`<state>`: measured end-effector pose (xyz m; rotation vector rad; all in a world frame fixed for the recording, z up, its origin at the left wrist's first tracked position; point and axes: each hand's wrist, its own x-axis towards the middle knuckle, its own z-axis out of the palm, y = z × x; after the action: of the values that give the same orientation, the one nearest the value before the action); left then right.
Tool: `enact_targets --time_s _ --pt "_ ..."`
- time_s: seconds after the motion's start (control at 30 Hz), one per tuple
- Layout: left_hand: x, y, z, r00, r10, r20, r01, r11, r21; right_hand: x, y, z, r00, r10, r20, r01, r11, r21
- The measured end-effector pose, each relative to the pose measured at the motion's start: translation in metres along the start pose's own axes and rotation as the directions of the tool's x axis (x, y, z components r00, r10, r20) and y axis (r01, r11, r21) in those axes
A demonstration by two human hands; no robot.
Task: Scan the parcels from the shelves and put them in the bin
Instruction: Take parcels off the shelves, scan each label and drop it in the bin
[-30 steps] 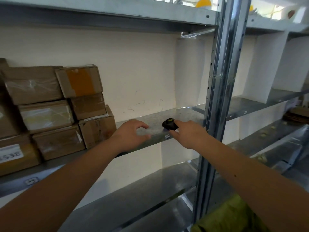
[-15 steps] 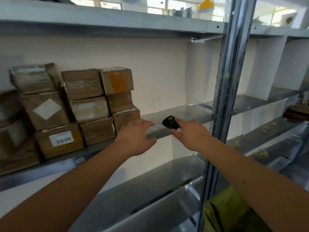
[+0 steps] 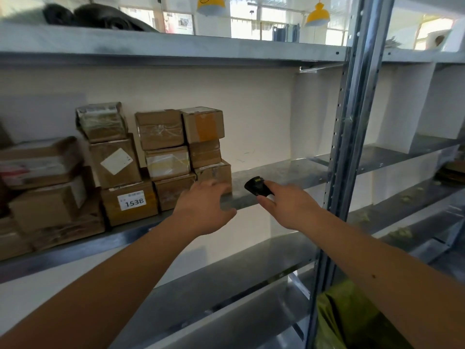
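Note:
Several brown cardboard parcels are stacked on the left part of the middle metal shelf; one low box carries a white label reading 1538. My left hand reaches out with relaxed, spread fingers, its fingertips just in front of the lowest right-hand parcel and holding nothing. My right hand points its index finger forward over the shelf edge. A small black scanner sits strapped on that finger, aimed toward the parcels.
A steel upright post stands right of my right arm. A yellow-green bag lies at the bottom right behind it. Bare shelves run below and to the right. Dark bundles lie on the top shelf.
My view has swung left, bringing more parcels into sight. Both hands have drifted left along the shelf edge, and the left hand is now close to the lowest right-hand parcel.

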<state>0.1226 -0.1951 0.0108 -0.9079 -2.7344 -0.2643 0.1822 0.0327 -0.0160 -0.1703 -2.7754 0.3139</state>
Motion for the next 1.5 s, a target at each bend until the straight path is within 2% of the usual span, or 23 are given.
enact_targets --time_s 0.2,0.5,0.73,0.93,1.23,1.5 --pt "0.011 0.001 -0.028 0.994 -0.072 -0.083 0.073 0.997 0.011 0.03 -0.002 -0.012 0.999 -0.013 -0.041 0.012 1.0 -0.026" --pt "0.044 0.015 -0.076 0.939 -0.173 -0.297 0.181 0.984 -0.003 0.103 0.0 -0.046 0.98 -0.156 -0.123 0.163 0.986 0.046" --pt "0.063 0.017 -0.091 0.9 -0.256 -0.354 0.291 0.955 0.05 0.157 0.002 -0.055 0.971 -0.231 -0.055 0.236 0.964 0.124" --pt "0.083 0.012 -0.1 0.866 -0.356 -0.352 0.382 0.924 0.004 0.197 -0.004 -0.059 0.959 -0.282 -0.032 0.284 0.948 0.143" --pt "0.107 -0.003 -0.1 0.755 -0.484 -0.443 0.434 0.875 -0.215 0.226 -0.019 -0.069 0.948 -0.316 -0.021 0.314 0.93 0.192" --pt "0.123 0.007 -0.098 0.676 -0.545 -0.496 0.313 0.821 -0.477 0.232 -0.008 -0.065 0.951 -0.306 -0.036 0.305 0.919 0.248"
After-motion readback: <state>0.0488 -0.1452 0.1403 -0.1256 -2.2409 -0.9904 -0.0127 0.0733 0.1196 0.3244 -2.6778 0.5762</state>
